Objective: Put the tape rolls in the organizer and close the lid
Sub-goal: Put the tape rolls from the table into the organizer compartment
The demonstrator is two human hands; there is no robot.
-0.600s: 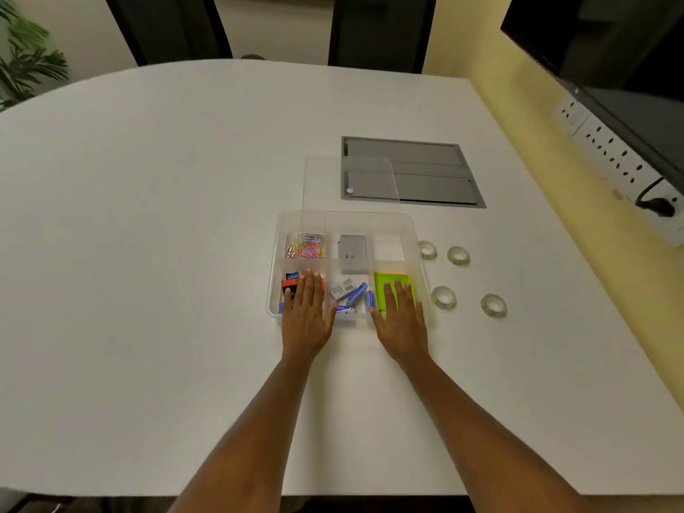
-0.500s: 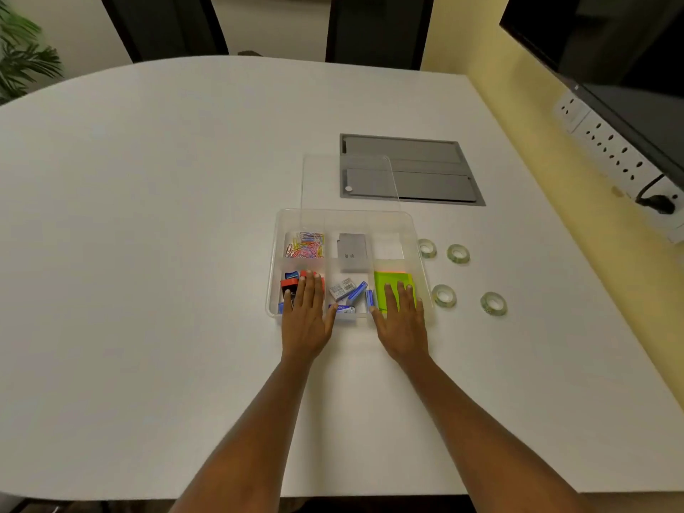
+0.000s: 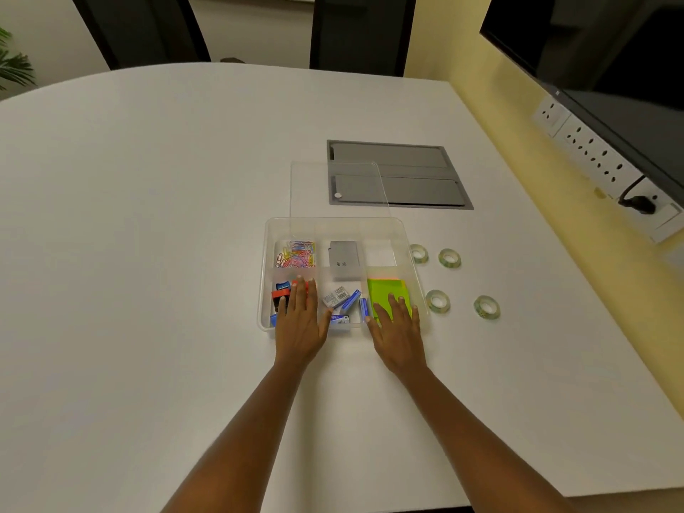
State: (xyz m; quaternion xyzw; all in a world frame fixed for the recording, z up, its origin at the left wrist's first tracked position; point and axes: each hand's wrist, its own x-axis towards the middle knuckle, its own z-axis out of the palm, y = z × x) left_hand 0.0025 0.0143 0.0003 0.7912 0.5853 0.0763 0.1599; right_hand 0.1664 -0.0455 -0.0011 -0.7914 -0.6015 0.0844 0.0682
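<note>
On the white table (image 3: 148, 253), both hands (image 3: 300, 320) lie flat, each grip spread, by the organizer (image 3: 264, 275).

Front-left compartment of organizer (image 3: 263, 275) partly hidden under left hand (image 3: 299, 320). Green sticky notes (image 3: 386, 294) partly covered by right hand (image 3: 398, 336). Print on grey box (image 3: 344, 255) too small to read. Plant (image 3: 13, 66) cut off at left edge.

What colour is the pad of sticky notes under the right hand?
Bright green sticky notes, with an orange edge at the far side; head view.
</note>
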